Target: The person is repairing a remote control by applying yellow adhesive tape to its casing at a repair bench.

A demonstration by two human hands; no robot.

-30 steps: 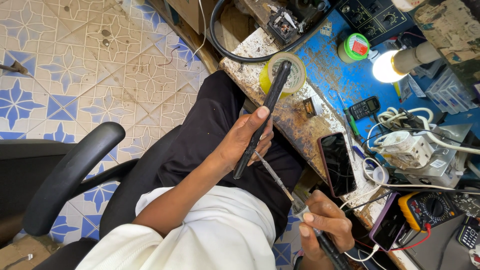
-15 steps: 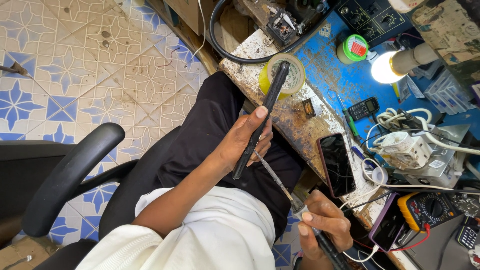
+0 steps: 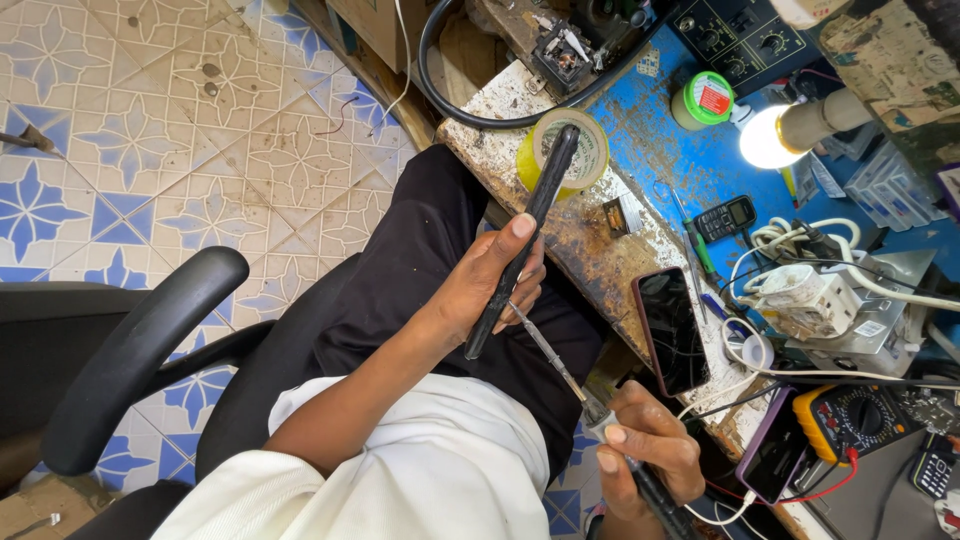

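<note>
- Chair armrest (image 3: pixel 130 350), black and curved, far left of the phone, over blue-patterned floor tiles (image 3: pixel 200 130).
- Left hand (image 3: pixel 490 285) wrapped around the phone (image 3: pixel 520 245), thumb pressed along its upper edge, fingers curled behind; held edge-on above the lap in black trousers (image 3: pixel 400 270).
- Phone itself dark and slim, tilted, its top end overlapping the roll of yellow tape (image 3: pixel 565 150) on the worn bench edge (image 3: pixel 590 240).
- Thin metal tool (image 3: pixel 550 350) slanting up from lower right, tip touching the phone's lower half just beside the left fingers.
- Right hand (image 3: pixel 650 450) below and right of the phone, closed in a pinch on the tool's dark handle, thumb on top.
- Second phone (image 3: pixel 670 330) with a dark screen lying flat, right of the held phone.
- Purple-cased phone (image 3: pixel 775 450) and a yellow multimeter (image 3: pixel 850 420) further right, near the bench's lower corner.
- Green-lidded tub (image 3: pixel 703 100), lit bulb (image 3: pixel 765 135) and small keypad handset (image 3: pixel 727 217) up right on the blue surface.
- White power strip (image 3: pixel 800 300) with tangled cables far right.
</note>
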